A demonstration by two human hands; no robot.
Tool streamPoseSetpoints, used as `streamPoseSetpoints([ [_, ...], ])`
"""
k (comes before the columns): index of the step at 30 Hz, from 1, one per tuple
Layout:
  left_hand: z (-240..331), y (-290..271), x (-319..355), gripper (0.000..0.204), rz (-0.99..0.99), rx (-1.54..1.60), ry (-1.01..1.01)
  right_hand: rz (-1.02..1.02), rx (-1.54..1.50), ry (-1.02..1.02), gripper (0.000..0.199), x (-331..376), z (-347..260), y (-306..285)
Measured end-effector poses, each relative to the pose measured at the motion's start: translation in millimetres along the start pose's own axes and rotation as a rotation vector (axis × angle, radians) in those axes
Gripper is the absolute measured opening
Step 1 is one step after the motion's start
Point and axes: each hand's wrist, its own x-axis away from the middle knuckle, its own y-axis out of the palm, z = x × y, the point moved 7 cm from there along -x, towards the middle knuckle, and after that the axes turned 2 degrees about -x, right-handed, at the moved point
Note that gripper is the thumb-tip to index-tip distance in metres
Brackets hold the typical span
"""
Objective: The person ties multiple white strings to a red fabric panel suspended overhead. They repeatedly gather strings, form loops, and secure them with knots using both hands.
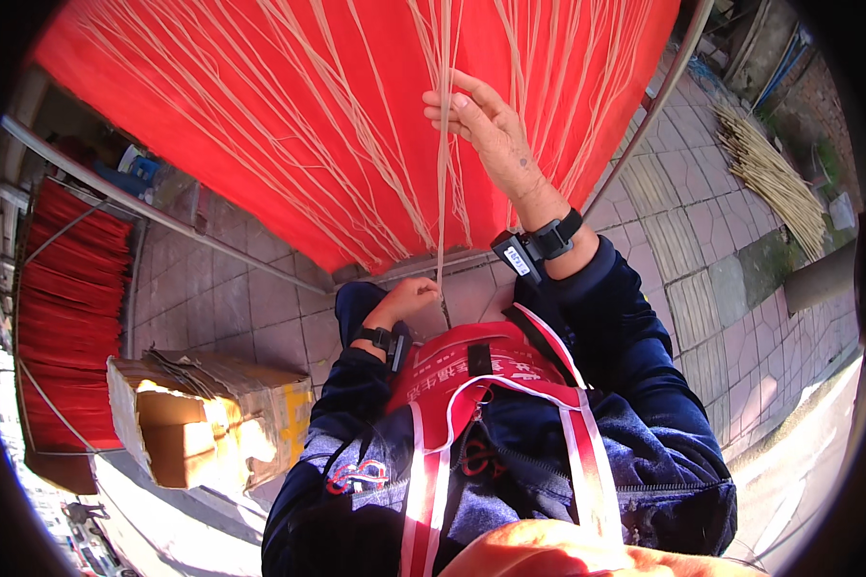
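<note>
Many thin pale strands hang down over a wide red cloth (pixel 183 135) in front of me. One gathered bundle of strands (pixel 443 192) runs almost straight down the middle, apart from the rest. High on this bundle, my right hand (pixel 486 125) has its fingers curled around it, thumb beside them. Lower down, below the cloth's near edge, my left hand (pixel 409 300) pinches the bundle between its fingertips. What lies inside the left pinch is partly hidden. Both wrists carry black strapped devices. A red apron (pixel 481 356) with white trim lies over my front.
Metal poles flank the cloth, a left pole (pixel 115 183) and a right pole (pixel 654 115). An open cardboard box (pixel 250 394) stands to my left, near a rack of red material (pixel 72 317). Thin yellowish sticks (pixel 775 183) lie on the paving at the right.
</note>
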Motion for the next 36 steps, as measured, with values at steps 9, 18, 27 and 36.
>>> streamPoseSetpoints([
  [9, 140.8, -96.0, -16.3, 0.024, 0.429, 0.327, 0.263, 0.144, -0.120, -0.027, 0.021, -28.0, -18.1, -0.4],
  [18, 318.8, -142.9, -23.7, 0.021, 0.622, 0.365, 0.628, 0.235, -0.206, 0.037, 0.018, -32.3, -14.1, -12.5],
  [27, 338.4, -144.1, -35.4, 0.016, 0.609, 0.442, 0.605, 0.231, -0.319, 0.078, 0.017, -30.8, -16.6, -14.7],
  [36, 334.3, -147.5, -33.2, 0.011, 0.674, 0.469, 0.611, 0.270, -0.329, 0.039, 0.018, -34.3, -21.8, -20.6],
])
